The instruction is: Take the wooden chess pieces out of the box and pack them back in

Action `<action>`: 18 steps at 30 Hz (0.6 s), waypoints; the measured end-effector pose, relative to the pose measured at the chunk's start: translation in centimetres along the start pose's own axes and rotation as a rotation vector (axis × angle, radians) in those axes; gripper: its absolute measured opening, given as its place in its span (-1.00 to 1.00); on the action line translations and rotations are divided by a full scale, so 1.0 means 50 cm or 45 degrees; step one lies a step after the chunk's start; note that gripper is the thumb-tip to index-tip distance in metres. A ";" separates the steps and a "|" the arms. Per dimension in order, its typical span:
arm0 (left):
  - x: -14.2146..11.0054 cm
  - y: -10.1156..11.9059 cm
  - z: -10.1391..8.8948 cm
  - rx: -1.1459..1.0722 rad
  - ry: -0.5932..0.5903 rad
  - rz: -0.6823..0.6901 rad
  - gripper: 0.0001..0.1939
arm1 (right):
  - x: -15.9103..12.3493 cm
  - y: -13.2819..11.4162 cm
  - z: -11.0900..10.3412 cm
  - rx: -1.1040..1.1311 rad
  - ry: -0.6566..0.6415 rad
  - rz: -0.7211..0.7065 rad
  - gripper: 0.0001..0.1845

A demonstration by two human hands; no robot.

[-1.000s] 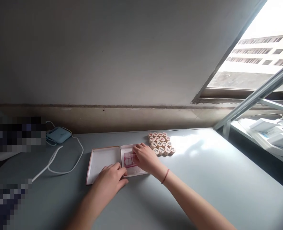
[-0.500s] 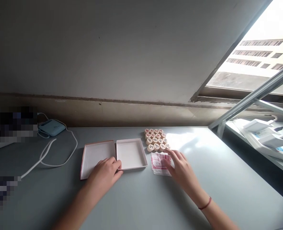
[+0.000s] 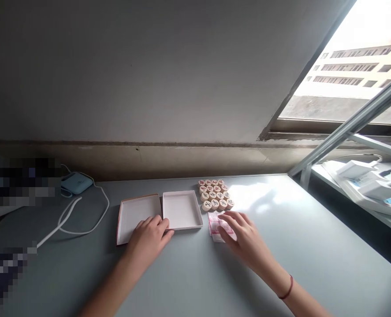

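Two shallow white-lined box halves lie side by side on the grey table: the left half (image 3: 136, 212) has a reddish-brown edge, the right half (image 3: 182, 210) is bare inside. My left hand (image 3: 149, 237) is closed at the near left corner of the right half, thumb in front of its wall, covering part of the left half. A folded plastic sheet (image 3: 214, 223) with pink lines lies right of the box. Over it my right hand (image 3: 244, 233) is open, thumb and fingers apart, hiding its right part. Xiangqi pieces (image 3: 215, 195) stand in tight rows behind the sheet.
A light blue device (image 3: 77, 182) with a white cable (image 3: 107, 200) sits at the back left. Along the right stands a metal frame (image 3: 340, 127), with white boxes (image 3: 357, 169) on a shelf beyond it. The wall (image 3: 182, 163) borders the table's back edge.
My right hand has taken the folded sheet out of the right box half, set it down to the right and loosened its fingers. My left hand has stayed at the box.
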State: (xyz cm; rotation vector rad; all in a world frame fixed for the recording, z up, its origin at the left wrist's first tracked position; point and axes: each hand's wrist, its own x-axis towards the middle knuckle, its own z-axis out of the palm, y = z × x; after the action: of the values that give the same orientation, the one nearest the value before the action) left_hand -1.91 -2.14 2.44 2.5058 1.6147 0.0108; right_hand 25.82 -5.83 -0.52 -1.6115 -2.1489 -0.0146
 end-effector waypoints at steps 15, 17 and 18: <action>-0.044 0.045 0.098 -0.190 0.384 0.453 -0.81 | 0.025 -0.156 0.092 0.204 -0.262 -0.492 -0.84; -0.039 0.043 0.098 -0.246 0.360 0.428 -0.80 | 0.025 -0.151 0.094 0.244 -0.263 -0.484 -0.85; -0.037 0.042 0.096 -0.272 0.346 0.419 -0.79 | 0.026 -0.150 0.093 0.267 -0.275 -0.471 -0.85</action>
State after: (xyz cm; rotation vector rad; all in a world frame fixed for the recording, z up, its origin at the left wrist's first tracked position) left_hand -0.32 -5.29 -1.85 2.6504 1.1825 0.5531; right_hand 17.07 -5.75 -2.31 -1.1273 -2.4909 0.2717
